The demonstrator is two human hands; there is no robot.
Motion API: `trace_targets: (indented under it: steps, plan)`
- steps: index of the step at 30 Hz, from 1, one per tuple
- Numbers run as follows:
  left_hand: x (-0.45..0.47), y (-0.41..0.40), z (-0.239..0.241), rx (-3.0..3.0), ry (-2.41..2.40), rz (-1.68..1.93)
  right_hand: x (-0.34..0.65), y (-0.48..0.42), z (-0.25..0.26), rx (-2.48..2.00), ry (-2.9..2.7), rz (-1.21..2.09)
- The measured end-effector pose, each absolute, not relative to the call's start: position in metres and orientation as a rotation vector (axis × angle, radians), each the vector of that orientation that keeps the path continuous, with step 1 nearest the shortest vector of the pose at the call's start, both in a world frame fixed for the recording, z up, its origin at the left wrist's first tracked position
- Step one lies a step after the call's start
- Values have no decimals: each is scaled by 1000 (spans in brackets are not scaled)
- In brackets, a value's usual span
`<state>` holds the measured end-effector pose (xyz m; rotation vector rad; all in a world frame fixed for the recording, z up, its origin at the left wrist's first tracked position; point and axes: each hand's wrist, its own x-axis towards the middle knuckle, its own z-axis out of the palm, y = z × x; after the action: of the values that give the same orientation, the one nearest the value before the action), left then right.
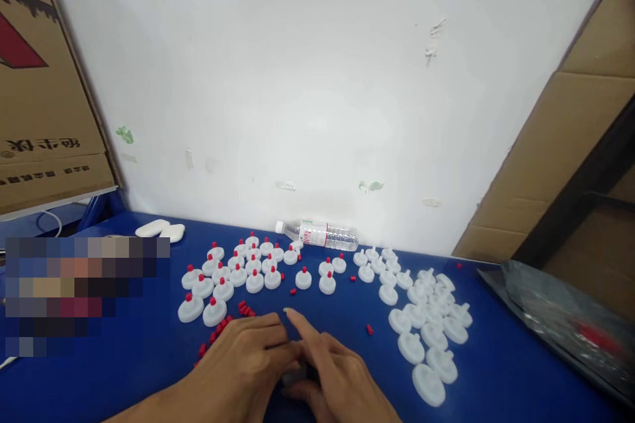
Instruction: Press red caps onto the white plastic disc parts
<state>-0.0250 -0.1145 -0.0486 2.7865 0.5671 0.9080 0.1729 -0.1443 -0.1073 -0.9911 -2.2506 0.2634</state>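
Low in the middle of the head view, my left hand (pixel 245 360) and my right hand (pixel 342 377) meet. A whitish translucent nozzle cap (pixel 294 377) shows in part between them, mostly covered by fingers. My right hand is closed around it, thumb below and index finger stretched forward. The fingers of my left hand are curled and pressed together at its top; what they pinch is hidden. Small red caps (pixel 218 330) lie in a pile beside my left hand. Past it stand white nozzle caps with red tips (pixel 223 289). Bare white nozzle caps (pixel 429 383) are at the right.
A clear plastic bottle (pixel 337 236) lies against the wall. Loose red caps (pixel 370 329) are scattered on the blue table (pixel 337 317). Two white objects (pixel 172 232) lie back left. Cardboard (pixel 536 165) and a dark plastic bag (pixel 560 317) are on the right; a cardboard box (pixel 54 106) is left.
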Motion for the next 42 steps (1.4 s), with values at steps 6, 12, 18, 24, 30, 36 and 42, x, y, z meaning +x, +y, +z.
trace_targets:
  steps: [6,12,18,24,30,36,42]
  plan:
    - [-26,-111,-51,2820,603,769,176,-145,-107,-1108,-2225,291]
    - [-29,-111,-49,2878,615,640,179,-146,-109,-1200,-2267,287]
    - [-34,-115,-51,2960,717,681,184,-144,-104,-1191,-2288,214]
    - [-36,-111,-56,3145,861,852,197,-142,-97,-1311,-2199,6]
    - [-49,-98,-82,3153,1005,745,203,-143,-81,-1303,-2049,-47]
    - [-51,-95,-86,3135,1010,680,201,-141,-86,-1267,-2185,68]
    - [-50,-88,-76,3184,948,464,208,-132,-74,-1321,-2092,-230]
